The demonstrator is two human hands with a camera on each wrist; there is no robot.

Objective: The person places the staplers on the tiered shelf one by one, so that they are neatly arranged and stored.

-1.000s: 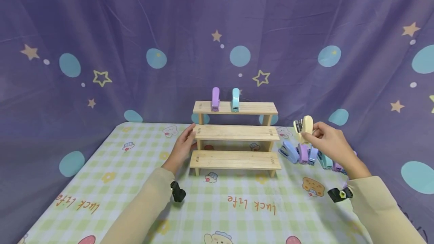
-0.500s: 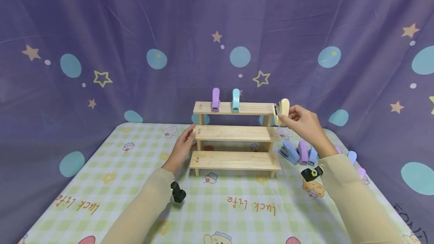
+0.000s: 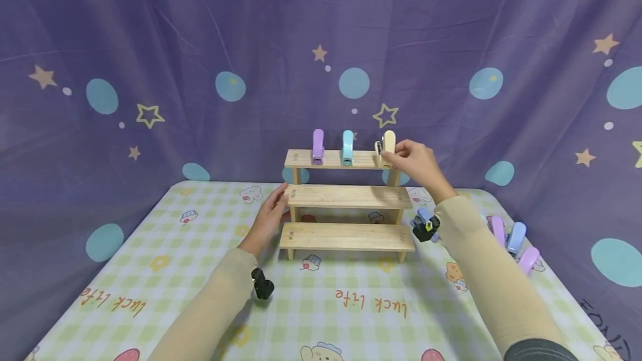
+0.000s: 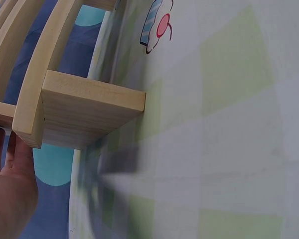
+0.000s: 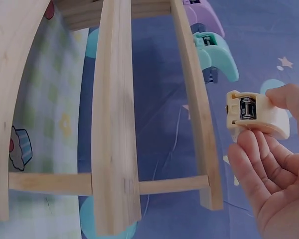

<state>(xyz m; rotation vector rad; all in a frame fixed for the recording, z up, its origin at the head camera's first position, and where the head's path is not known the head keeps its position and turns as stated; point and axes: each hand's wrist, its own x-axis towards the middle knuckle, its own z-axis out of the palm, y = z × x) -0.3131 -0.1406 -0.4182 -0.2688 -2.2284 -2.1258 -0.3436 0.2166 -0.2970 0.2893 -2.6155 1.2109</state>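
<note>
Pinched between the thumb and fingers of my right hand (image 3: pixel 418 166) is a cream stapler (image 3: pixel 388 149), upright at the right part of the top shelf. In the right wrist view a narrow gap shows between this stapler (image 5: pixel 259 113) and the shelf edge. A purple stapler (image 3: pixel 318 147) and a turquoise stapler (image 3: pixel 348 148) stand to its left on the same shelf. My left hand (image 3: pixel 268 219) touches the left end of the wooden three-step rack (image 3: pixel 351 196) at the middle shelf, its fingers fairly straight. In the left wrist view the fingertips are partly hidden by the wood.
Several more staplers lie right of the rack, among them a blue stapler (image 3: pixel 515 238) and a purple one; my right forearm covers part of the group. Under everything is a green checked tablecloth (image 3: pixel 301 322). A purple curtain (image 3: pixel 200 43) hangs close behind the rack.
My right hand has carried the cream stapler leftward and up, from above the staplers at the right to the top shelf. The left hand stays at the rack.
</note>
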